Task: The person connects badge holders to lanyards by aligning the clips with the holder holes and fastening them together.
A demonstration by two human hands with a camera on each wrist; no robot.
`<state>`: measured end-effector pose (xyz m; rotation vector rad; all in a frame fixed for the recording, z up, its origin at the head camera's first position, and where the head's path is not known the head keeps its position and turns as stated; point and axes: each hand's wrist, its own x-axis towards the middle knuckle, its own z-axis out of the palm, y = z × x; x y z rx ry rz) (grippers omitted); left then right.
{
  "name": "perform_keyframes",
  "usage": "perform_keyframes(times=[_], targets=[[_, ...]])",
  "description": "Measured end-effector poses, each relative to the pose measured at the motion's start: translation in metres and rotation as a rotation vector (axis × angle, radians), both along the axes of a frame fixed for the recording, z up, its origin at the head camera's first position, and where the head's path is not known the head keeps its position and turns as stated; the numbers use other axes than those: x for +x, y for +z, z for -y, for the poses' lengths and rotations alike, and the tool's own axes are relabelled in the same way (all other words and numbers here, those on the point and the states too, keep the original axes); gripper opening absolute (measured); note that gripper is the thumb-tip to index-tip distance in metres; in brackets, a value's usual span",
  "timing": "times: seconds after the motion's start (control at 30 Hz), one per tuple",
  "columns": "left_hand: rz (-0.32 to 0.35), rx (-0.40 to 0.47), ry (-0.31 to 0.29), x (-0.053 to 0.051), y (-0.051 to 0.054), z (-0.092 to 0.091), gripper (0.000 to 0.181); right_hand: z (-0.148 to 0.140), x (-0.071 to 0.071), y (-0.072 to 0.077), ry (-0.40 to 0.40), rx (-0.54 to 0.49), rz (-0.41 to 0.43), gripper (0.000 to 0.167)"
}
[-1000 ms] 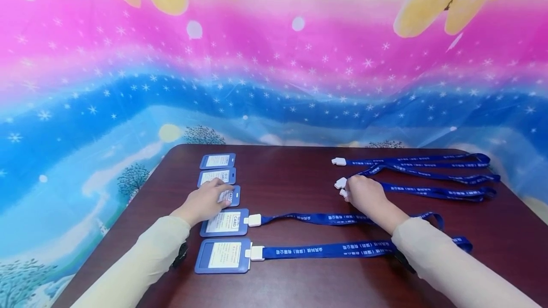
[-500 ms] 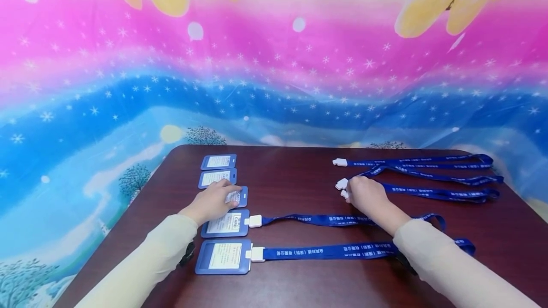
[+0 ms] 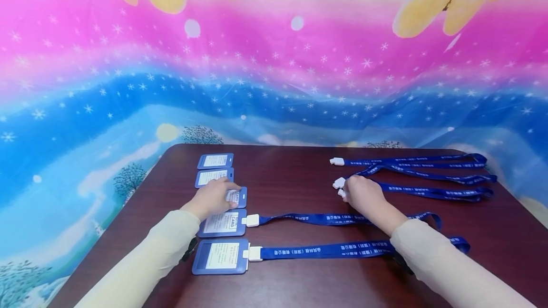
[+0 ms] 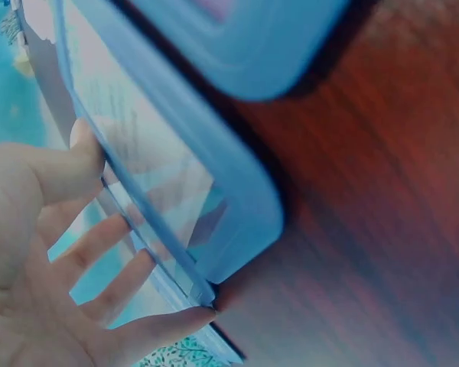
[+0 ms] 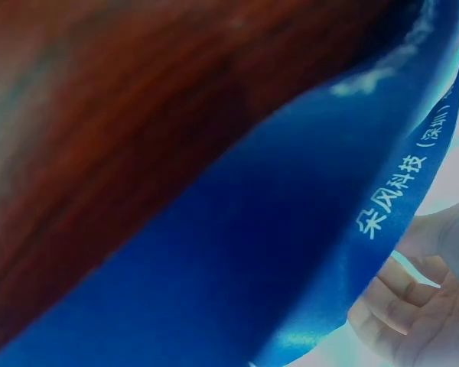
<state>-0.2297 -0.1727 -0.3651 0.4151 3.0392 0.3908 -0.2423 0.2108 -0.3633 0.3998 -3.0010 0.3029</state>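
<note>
In the middle of the row at left is the third blue ID card holder (image 3: 237, 197), which the left hand (image 3: 214, 197) grips by its edges. Well apart from it, the right hand (image 3: 363, 194) pinches a blue lanyard (image 3: 428, 191) close behind its white clip (image 3: 342, 194); the exact grip is hidden. Because a second clip (image 3: 338, 183) is just beside, both might come up together, and the straps could tangle with the farthest lanyard (image 3: 415, 160). If the card holder is dragged sideways, I think the nearer card holder (image 3: 220, 225) may be pushed crooked on the surface (image 3: 291, 189).
</note>
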Motion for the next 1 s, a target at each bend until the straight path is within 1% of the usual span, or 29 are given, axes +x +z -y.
perform_keyframes(times=[0.1, 0.33, 0.63, 0.8, 1.0], targets=[[-0.016, -0.006, 0.008, 0.000, -0.001, -0.001, 0.046, 0.001, -0.002, 0.000, 0.001, -0.005, 0.004, 0.011], [-0.027, -0.023, 0.011, 0.000, -0.004, -0.003, 0.044, 0.000, -0.004, 0.001, -0.001, 0.015, 0.041, 0.013], [-0.036, -0.012, 0.014, 0.002, -0.005, -0.004, 0.044, 0.001, -0.001, 0.008, 0.058, 0.016, 0.092, 0.011], [-0.037, -0.018, 0.020, 0.003, -0.004, -0.003, 0.044, 0.008, 0.001, 0.009, 0.115, 0.020, 0.076, 0.010], [-0.048, -0.021, 0.012, 0.002, -0.004, -0.003, 0.044, 0.026, 0.006, 0.011, 0.172, 0.033, 0.034, 0.012]])
